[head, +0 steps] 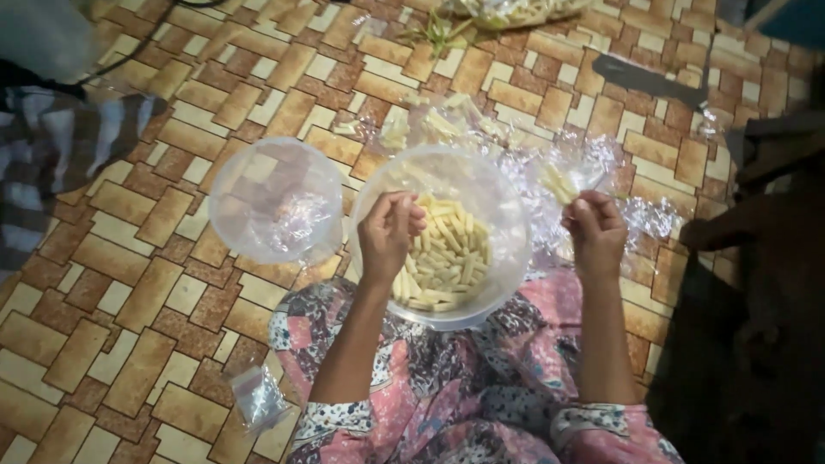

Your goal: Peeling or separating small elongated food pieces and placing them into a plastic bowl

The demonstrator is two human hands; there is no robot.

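Bowls first: we see a clear plastic bowl (440, 236) on the patterned floor (155, 292), just beyond the near floral lap, holding a heap of pale yellow snack sticks (443, 253) that fills its near half. Our left hand (388, 234) hangs over this bowl, its fingers bunched together above the sticks, though we cannot tell whether they pinch one. To the left, touching the bowl's rim, sits a second clear container (275, 199), holding only crumpled clear film. Our right hand (595, 230) is closed on a small clear bag (563, 182) with a few sticks inside, right of the bowl. More sticks lie on clear plastic sheeting (481, 129) on the far side.
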